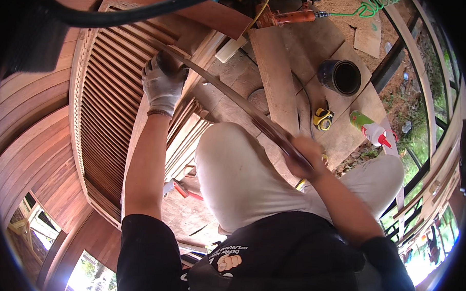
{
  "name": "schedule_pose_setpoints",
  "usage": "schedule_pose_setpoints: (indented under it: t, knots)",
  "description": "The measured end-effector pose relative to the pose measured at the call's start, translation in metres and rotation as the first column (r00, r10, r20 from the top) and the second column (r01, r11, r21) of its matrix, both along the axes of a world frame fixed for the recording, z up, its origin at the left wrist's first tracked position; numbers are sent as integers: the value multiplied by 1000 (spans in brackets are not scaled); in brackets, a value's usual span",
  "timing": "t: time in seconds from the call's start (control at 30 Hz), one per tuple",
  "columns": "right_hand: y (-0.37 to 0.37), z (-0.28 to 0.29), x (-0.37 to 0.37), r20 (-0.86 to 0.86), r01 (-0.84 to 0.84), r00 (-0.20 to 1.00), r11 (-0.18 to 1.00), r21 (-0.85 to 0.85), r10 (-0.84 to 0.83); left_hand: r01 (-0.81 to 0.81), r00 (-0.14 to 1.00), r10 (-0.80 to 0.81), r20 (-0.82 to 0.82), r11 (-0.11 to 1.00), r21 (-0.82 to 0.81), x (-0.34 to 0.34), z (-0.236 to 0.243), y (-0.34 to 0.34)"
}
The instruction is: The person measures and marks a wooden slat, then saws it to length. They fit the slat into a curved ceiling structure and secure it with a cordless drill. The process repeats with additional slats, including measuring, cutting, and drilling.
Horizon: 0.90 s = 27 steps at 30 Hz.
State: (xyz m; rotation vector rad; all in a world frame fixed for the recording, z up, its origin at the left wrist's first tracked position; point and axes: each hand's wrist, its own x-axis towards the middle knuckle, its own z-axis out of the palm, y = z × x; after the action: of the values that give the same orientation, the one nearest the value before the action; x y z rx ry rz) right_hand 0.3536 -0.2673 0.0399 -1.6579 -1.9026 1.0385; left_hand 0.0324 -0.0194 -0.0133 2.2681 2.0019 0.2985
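Observation:
A long, narrow wooden strip (234,98) runs slantwise from the slatted wooden panel (112,90) on the left down to my lap. My left hand (164,86), in a pale work glove, is closed about the strip's far end at the panel's edge; a dark patch between its thumb and fingers is hard to make out. Bare and smeared by motion, my right hand (305,157) is wrapped round the near end, above my thighs. Rows of parallel slats fill the panel's frame.
More loose strips (184,138) lie beside my left knee, with a red-handled tool (187,191) below them. To the right are a plank (274,80), a dark can (339,77), a yellow tape measure (323,119) and a glue bottle (369,128). An orange air tool (294,17) with green coiled hose lies farther off.

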Motion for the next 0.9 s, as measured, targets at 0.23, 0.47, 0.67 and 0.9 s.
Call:
schedule_pose_setpoints:
  t: [0.23, 0.47, 0.67, 0.9]
  knots:
    - [86, -40, -51, -475, 148, 878, 979, 141, -64, 47, 999, -45, -28, 996, 76, 4, -10, 7]
    - [9, -12, -4, 133, -18, 991, 994, -105, 32, 20, 997, -12, -73, 994, 109, 0, -3, 7]
    - [66, -33, -46, -449, 184, 890, 962, 203, -76, 64, 998, -63, -17, 995, 77, 2, -11, 2]
    - [25, -20, -27, -194, 110, 977, 987, 115, -86, 29, 998, -25, -54, 997, 72, -2, -10, 2]
